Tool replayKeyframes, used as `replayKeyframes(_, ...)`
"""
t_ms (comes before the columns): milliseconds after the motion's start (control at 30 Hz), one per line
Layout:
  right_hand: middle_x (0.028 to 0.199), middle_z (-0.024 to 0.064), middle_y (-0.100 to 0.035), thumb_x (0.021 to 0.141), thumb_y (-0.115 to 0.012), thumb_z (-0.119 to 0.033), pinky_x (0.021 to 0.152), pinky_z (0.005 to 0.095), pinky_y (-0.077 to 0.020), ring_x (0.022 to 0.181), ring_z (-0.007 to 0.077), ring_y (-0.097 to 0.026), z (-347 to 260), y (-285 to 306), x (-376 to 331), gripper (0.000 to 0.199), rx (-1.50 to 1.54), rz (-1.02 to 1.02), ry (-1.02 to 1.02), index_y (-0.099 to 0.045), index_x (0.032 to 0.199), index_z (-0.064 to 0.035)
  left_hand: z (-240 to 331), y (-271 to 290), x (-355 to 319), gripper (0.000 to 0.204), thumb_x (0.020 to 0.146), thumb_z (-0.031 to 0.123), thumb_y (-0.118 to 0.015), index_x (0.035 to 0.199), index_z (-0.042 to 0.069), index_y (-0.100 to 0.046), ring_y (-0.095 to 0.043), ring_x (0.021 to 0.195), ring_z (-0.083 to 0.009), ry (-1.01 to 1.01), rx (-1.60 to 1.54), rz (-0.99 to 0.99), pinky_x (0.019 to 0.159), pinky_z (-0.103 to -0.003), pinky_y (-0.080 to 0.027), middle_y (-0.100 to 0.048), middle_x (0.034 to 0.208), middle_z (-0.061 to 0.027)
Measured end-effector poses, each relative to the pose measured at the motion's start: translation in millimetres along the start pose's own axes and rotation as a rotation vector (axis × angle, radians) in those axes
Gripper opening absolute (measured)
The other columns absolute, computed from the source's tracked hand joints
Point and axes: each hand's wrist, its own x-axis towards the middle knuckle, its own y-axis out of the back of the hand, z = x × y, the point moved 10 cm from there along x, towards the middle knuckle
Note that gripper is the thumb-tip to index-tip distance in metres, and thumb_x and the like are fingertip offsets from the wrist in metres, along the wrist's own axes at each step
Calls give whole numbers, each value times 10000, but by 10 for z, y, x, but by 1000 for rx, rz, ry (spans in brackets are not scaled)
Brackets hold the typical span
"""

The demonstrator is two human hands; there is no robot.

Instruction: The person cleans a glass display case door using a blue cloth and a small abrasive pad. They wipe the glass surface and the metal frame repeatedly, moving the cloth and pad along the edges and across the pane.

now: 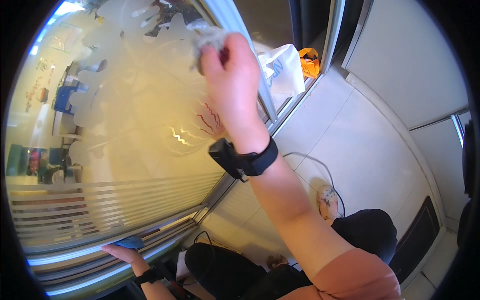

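Observation:
My right hand (232, 75) is closed on a crumpled grey-white cloth (212, 41) and presses it to the frosted glass panel (140, 110), near the panel's upper right metal frame. A black device is strapped to that wrist. At the lower left, my left hand (120, 253) lies with its fingers stretched out along the metal rail (75, 255) below the glass. A blue-grey, soft-looking piece (131, 242) sits right against its fingers; whether they grip it I cannot make out.
A white bag (282, 70) and an orange bag (310, 62) stand behind the door frame (267, 97). A cable (320, 162) runs over the tiled floor (350, 135) near my foot (327, 200). White cabinets (410, 65) line the right side. A dark mat (415, 240) lies at the lower right.

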Motion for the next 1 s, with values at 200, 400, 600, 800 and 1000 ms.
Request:
replayKeyframes(200, 701, 178, -560, 754, -583, -69, 554, 392, -436, 641, 331, -563, 668, 195, -545, 128, 6, 24, -637, -515, 839, -2, -151, -48, 13, 622, 962, 423, -227, 1312, -91, -254, -384, 1149, -297, 162, -235, -14, 994, -370, -285, -322, 1328, -237)
replayKeyframes(400, 616, 93, -521, 779, -585, -92, 495, 309, -403, 548, 190, -524, 198, -34, -419, 158, -42, -135, -325, -443, 786, -25, -121, 47, 12, 602, 962, 412, -229, 1352, -46, -220, -336, 1229, -283, 102, -14, 63, 1021, -375, -280, -260, 1397, -178)
replayKeyframes(600, 647, 108, -531, 805, -563, -112, 506, 325, -430, 527, 162, -511, 908, 219, -586, 144, 142, 68, -834, -470, 859, -17, -261, -85, 13, 574, 966, 381, -245, 1347, -49, -221, -336, 1214, -259, 193, -276, -26, 1037, -361, -237, -273, 1380, -181)
replayKeyframes(800, 682, 78, -511, 807, -536, -65, 514, 294, -399, 560, 159, -498, 345, -117, -649, 112, 34, -53, -312, -455, 848, 1, -177, -55, 0, 606, 952, 449, -229, 1265, -61, -322, -391, 1142, -293, 95, -303, -28, 988, -383, -293, -364, 1295, -208)
replayKeyframes(1000, 715, 114, -480, 700, -595, -18, 548, 360, -400, 637, 265, -502, -870, -482, -1173, 170, 137, -329, 130, -462, 807, -19, -149, 34, 44, 635, 947, 465, -226, 1262, -75, -335, -411, 1102, -326, -8, -36, 14, 954, -391, -307, -388, 1259, -243)
